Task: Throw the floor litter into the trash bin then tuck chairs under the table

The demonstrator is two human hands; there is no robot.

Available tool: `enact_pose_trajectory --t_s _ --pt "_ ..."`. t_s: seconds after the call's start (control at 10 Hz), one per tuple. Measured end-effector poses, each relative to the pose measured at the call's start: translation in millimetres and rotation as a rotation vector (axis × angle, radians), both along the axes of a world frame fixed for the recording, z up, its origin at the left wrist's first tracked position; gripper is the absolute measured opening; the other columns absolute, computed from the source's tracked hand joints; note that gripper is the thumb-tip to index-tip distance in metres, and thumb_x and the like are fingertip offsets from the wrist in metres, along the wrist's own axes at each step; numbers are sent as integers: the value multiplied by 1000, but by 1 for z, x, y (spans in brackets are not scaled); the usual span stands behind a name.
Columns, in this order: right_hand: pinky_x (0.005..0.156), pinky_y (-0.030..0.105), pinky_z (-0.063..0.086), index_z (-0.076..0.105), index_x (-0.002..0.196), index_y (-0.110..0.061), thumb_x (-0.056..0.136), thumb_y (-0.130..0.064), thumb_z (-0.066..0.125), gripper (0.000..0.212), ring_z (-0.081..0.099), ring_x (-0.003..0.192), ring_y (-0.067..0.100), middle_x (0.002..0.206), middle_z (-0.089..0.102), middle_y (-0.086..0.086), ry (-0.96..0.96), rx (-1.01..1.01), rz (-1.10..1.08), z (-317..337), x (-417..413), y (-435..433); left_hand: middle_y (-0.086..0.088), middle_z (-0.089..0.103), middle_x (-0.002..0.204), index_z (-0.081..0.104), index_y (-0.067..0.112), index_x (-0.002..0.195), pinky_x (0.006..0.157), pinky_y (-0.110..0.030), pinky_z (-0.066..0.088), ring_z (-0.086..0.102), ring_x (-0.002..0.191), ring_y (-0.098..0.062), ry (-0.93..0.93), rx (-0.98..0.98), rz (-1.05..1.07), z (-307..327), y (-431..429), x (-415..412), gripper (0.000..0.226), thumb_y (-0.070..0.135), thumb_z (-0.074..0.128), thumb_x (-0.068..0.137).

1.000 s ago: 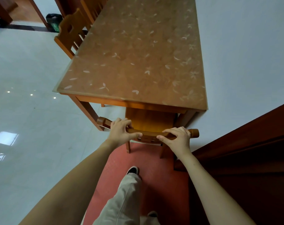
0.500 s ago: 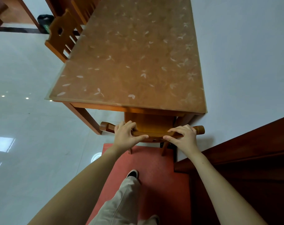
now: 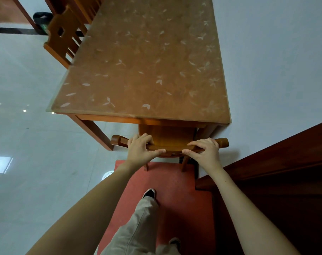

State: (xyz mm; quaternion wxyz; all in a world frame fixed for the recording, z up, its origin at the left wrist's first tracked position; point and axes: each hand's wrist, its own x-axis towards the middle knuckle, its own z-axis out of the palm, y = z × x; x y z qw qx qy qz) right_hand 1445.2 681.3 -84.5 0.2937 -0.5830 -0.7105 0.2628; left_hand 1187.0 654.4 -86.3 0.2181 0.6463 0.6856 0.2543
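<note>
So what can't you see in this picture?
Head view:
- Seat of the chair: hidden under the table.
- The trash bin: mostly behind the side chair, inside unseen.
- Table's far end: cut off by the top edge.
- Palms of left hand and right hand: pressed against the chair's rail.

Chair (image 3: 167,138) upright at table (image 3: 141,70) short end — seat under the top, back rail sticking out. Side chair (image 3: 53,41) tucked at left edge; dark bin (image 3: 41,16) beyond it.

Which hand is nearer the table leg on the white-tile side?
Left. The left hand grips the chair's top rail just beside that table leg; the right hand grips the rail's other end, toward the wall.
</note>
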Motion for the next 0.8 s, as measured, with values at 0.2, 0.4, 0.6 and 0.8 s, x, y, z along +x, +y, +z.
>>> enact_pose_trajectory --t_s 0.2,0.4,0.6,0.8 --pt "104 36 27 75 89 -27 72 -55 76 32 51 96 5 87 65 -17 -27 3 -28 -2 -3 -8 13 49 73 46 27 69 76 -31 21 39 80 -10 0 4 -17 -2 -2 -3 60 86 54 63" --pt "103 36 28 74 91 -29 75 -54 75 30 43 94 -2 88 63 -20 -71 13 -33 0 -2 -11 14 48 75 49 28 73 80 -32 27 39 81 -10 61 22 -32 1 -8 -2 54 82 53 69" --pt "113 33 19 73 102 -25 81 -54 70 36 48 105 3 101 67 -13 -99 -26 -11 11 -5 -19 9 60 90 64 21 95 86 -35 37 47 91 -15 120 67 -138 12 -18 -8 37 56 62 83" --pt "107 41 42 63 128 -23 88 -52 64 49 48 126 10 131 60 -6 -34 -9 10 48 -14 -28 4 60 123 51 20 136 95 -29 38 49 117 -15 102 78 -238 45 -32 -14 50 49 47 95"
